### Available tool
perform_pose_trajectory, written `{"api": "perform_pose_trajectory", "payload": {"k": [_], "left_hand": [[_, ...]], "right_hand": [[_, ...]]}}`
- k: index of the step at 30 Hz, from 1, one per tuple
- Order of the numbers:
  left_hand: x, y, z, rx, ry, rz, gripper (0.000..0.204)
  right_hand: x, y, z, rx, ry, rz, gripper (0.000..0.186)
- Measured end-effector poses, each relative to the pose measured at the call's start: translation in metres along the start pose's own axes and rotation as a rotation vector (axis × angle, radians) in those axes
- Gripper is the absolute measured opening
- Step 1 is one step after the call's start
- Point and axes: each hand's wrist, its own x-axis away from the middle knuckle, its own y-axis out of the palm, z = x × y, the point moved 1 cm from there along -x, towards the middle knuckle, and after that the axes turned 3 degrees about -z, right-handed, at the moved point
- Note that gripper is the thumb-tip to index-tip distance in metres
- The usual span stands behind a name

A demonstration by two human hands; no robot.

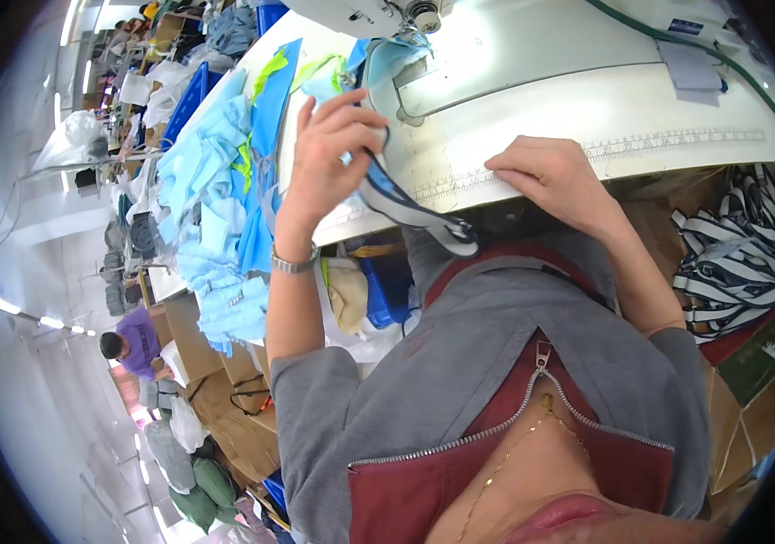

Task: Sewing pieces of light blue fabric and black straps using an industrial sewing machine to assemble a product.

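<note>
My left hand [335,154], raised over the table's front edge, has its fingers curled, with a grey-white strap [410,210] with dark edges gripped at the thumb side. A bit of blue shows on the strap near the fingers. From there the strap hangs over the edge and ends near my lap. My right hand [552,177] is at the front edge, by the printed ruler strip [623,148]. Its fingers are pressed together in a pinch; anything between them is too small or hidden to tell. Beyond both hands stands a sewing machine [351,14], light-blue fabric [398,62] by its needle area.
Light-blue cut pieces [215,231] are heaped on the left, beside a brighter blue strip [271,118]. A bundle of striped straps [739,258] lies at the right. A green hose [696,56] crosses the table's far right. Another person [140,344] is in the left background.
</note>
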Motion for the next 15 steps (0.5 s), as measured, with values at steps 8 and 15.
{"api": "perform_pose_trajectory", "payload": {"k": [8, 15], "left_hand": [[0.015, -0.009, -0.046, 0.720, -0.085, 0.336, 0.014], [0.006, -0.007, -0.059, 1.091, -0.015, 0.349, 0.013]], "right_hand": [[-0.003, 0.005, 0.001, -0.042, 0.020, 0.031, 0.016], [-0.007, 0.008, 0.002, 0.101, 0.107, 0.028, 0.020]]}}
